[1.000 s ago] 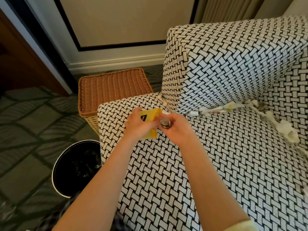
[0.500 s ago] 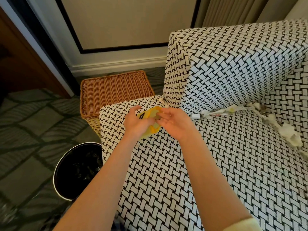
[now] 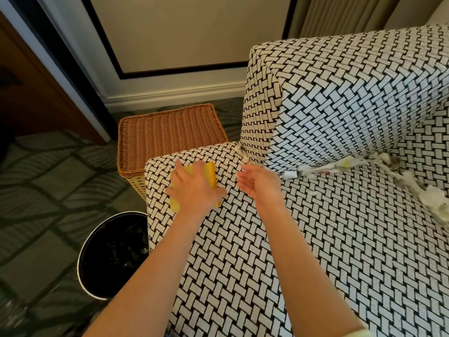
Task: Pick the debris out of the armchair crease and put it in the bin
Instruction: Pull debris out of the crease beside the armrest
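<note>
A green patterned carpet covers the floor at the left of the frame, with a pale wall panel and skirting board along the top and a curtain in the upper right. The black-and-white woven armchair (image 3: 303,251) fills the right and lower centre. A lidded wicker basket (image 3: 167,132) stands against its front corner, left of centre, and the round black bin (image 3: 83,263) sits on the carpet at the lower left, just beside the seat cushion. The left hand (image 3: 194,188), back upward, lies over the cushion's upper left corner and holds a yellow packet (image 3: 211,175); its fingers are spread and bent over the packet, with yellow showing past the fingertips and below the palm. The right hand (image 3: 261,183) hovers just to its right, holding nothing, with loosely straightened fingers slightly apart. The debris (image 3: 325,167), paper scraps and torn white tissue, lies along the crease between seat and armrest, from centre right towards the right edge.
</note>
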